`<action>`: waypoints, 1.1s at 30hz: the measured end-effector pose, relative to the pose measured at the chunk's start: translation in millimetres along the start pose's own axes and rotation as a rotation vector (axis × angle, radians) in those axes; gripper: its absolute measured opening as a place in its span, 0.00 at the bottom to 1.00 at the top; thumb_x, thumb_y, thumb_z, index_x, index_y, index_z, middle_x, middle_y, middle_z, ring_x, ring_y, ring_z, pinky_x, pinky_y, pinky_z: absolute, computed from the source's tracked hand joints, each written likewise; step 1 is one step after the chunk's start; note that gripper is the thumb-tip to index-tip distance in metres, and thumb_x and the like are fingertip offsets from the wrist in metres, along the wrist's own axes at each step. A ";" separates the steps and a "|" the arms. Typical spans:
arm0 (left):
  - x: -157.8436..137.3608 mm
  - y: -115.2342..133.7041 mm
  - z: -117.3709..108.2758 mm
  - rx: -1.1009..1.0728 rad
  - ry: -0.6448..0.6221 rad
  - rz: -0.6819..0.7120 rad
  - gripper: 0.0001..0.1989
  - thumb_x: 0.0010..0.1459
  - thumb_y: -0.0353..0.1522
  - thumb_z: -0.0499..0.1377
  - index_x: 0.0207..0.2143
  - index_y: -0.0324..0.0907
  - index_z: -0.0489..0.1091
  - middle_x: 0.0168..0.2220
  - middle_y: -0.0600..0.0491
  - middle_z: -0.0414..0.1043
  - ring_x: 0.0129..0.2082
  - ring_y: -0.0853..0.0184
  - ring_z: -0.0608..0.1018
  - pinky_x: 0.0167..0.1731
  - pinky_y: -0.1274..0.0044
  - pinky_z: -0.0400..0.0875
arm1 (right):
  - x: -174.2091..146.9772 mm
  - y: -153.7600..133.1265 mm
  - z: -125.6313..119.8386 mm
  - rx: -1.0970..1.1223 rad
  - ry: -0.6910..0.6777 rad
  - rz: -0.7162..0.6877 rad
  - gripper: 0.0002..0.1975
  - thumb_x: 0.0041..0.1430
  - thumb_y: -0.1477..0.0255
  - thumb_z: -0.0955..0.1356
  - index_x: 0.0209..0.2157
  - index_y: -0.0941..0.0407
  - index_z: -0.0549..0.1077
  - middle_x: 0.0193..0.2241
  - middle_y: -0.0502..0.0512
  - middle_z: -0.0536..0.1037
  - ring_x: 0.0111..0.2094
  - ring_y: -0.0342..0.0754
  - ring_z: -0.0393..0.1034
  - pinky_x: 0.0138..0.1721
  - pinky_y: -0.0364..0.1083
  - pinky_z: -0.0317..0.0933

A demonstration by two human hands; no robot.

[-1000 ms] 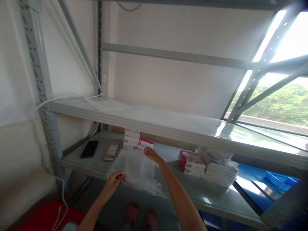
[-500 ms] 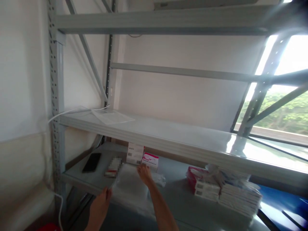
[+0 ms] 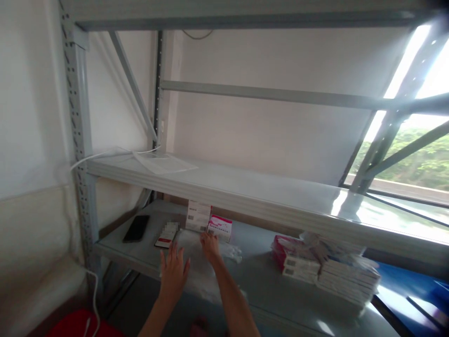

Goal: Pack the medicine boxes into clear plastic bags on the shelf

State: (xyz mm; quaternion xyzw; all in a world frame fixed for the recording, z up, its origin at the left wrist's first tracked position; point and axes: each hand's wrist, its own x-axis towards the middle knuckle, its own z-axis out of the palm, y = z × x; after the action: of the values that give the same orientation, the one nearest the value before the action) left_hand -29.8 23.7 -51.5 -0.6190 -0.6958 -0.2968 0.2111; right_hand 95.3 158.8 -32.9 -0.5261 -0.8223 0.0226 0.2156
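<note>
A clear plastic bag lies flat on the lower shelf, its near end hanging toward the front edge. My left hand is spread over the left part of the bag, fingers apart and holding nothing. At the bag's upper right, the fingers of my right hand are bent and closed on the plastic. Just behind that hand stand a white box and a smaller white-and-pink box. To the left, a phone with a lit screen lies near my left fingertips.
A dark phone rests farther left. Toward the right sit several stacked white packets and pink-and-white boxes under clear plastic. The upper shelf's beam overhangs my hands. A white cable hangs beside the left post.
My left hand has let go of the bag's left edge, moved right and forward, and spread its fingers over the plastic. My right hand stays near the same spot. The view has tilted down slightly.
</note>
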 end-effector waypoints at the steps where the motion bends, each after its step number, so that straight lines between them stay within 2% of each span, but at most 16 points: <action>1: -0.5 0.0 8.5 0.005 -0.020 0.020 0.21 0.60 0.35 0.47 0.51 0.33 0.68 0.58 0.37 0.61 0.61 0.49 0.59 0.59 0.52 0.45 | -0.5 0.2 0.3 -0.001 -0.010 0.005 0.13 0.61 0.76 0.60 0.41 0.54 0.73 0.41 0.57 0.77 0.45 0.52 0.68 0.46 0.49 0.55; 6: -4.2 -6.7 32.5 0.047 -0.191 0.118 0.24 0.54 0.24 0.47 0.52 0.37 0.68 0.58 0.42 0.62 0.61 0.53 0.61 0.59 0.55 0.50 | -5.6 1.0 -4.1 -0.026 0.015 0.003 0.14 0.60 0.75 0.60 0.45 0.54 0.72 0.45 0.60 0.74 0.49 0.54 0.65 0.51 0.53 0.52; 9: 0.8 -9.0 33.8 0.048 -0.291 0.141 0.27 0.52 0.22 0.47 0.55 0.36 0.66 0.60 0.41 0.59 0.61 0.53 0.60 0.59 0.55 0.51 | -6.9 -10.8 -9.4 -0.009 0.136 -0.042 0.19 0.59 0.77 0.60 0.51 0.54 0.67 0.52 0.60 0.69 0.55 0.54 0.58 0.59 0.58 0.41; 12: 12.8 -6.3 35.3 0.030 -0.287 0.139 0.30 0.50 0.21 0.46 0.57 0.33 0.61 0.61 0.38 0.55 0.62 0.52 0.57 0.59 0.54 0.49 | -7.0 -35.6 -11.0 0.156 0.224 -0.026 0.24 0.55 0.82 0.58 0.53 0.56 0.65 0.55 0.60 0.66 0.58 0.52 0.54 0.62 0.58 0.34; 15: 26.1 0.4 42.4 -0.035 -0.242 0.129 0.29 0.53 0.21 0.44 0.58 0.32 0.59 0.62 0.38 0.55 0.63 0.53 0.55 0.60 0.55 0.49 | -13.1 -59.0 -3.2 0.349 0.231 0.015 0.26 0.54 0.82 0.57 0.55 0.59 0.63 0.57 0.61 0.63 0.61 0.51 0.51 0.63 0.57 0.36; 17: 31.0 4.1 49.4 -0.067 -0.290 0.108 0.27 0.56 0.23 0.44 0.59 0.33 0.59 0.62 0.39 0.55 0.63 0.53 0.55 0.59 0.56 0.50 | -21.8 -66.1 7.0 0.416 0.191 0.072 0.24 0.58 0.79 0.55 0.57 0.60 0.61 0.58 0.61 0.62 0.62 0.51 0.48 0.63 0.57 0.38; 20: 29.3 4.6 59.1 -0.052 -0.419 0.057 0.27 0.57 0.24 0.44 0.60 0.32 0.57 0.63 0.39 0.52 0.63 0.51 0.53 0.58 0.55 0.52 | -36.3 -63.4 23.4 0.405 0.086 0.210 0.23 0.65 0.72 0.52 0.59 0.62 0.59 0.59 0.63 0.62 0.63 0.54 0.48 0.62 0.60 0.39; 22: 24.8 2.4 63.1 -0.045 -0.460 0.038 0.27 0.58 0.25 0.43 0.60 0.31 0.56 0.63 0.38 0.50 0.63 0.50 0.53 0.58 0.55 0.51 | -42.5 -57.3 30.8 0.346 0.040 0.219 0.25 0.66 0.67 0.52 0.60 0.63 0.57 0.60 0.64 0.59 0.64 0.55 0.46 0.62 0.61 0.38; 25: 20.2 0.4 64.4 -0.066 -0.457 0.029 0.26 0.59 0.25 0.43 0.60 0.32 0.57 0.63 0.38 0.51 0.63 0.50 0.54 0.58 0.55 0.50 | -45.7 -48.0 34.6 0.253 0.052 0.191 0.26 0.66 0.64 0.52 0.62 0.60 0.55 0.63 0.63 0.54 0.65 0.55 0.42 0.62 0.60 0.36; 28: 20.0 2.7 61.4 -0.079 -0.415 -0.013 0.24 0.61 0.29 0.43 0.59 0.34 0.59 0.62 0.40 0.53 0.62 0.50 0.56 0.58 0.53 0.49 | -46.4 -38.4 32.7 0.177 0.072 0.186 0.24 0.66 0.66 0.54 0.62 0.56 0.56 0.64 0.61 0.50 0.65 0.55 0.39 0.61 0.61 0.36; 33: 21.3 9.0 52.9 -0.033 -0.361 -0.102 0.23 0.62 0.35 0.46 0.59 0.43 0.60 0.64 0.44 0.51 0.63 0.47 0.53 0.57 0.48 0.44 | -50.8 -18.2 27.4 0.091 0.086 0.223 0.24 0.65 0.67 0.56 0.61 0.57 0.58 0.64 0.62 0.51 0.65 0.56 0.39 0.61 0.62 0.31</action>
State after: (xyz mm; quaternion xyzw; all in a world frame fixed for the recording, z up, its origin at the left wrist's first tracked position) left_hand -20.1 75.5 -75.0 -0.6294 -0.7480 -0.2026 0.0571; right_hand 87.3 111.4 -69.8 -0.6045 -0.7469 0.0610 0.2704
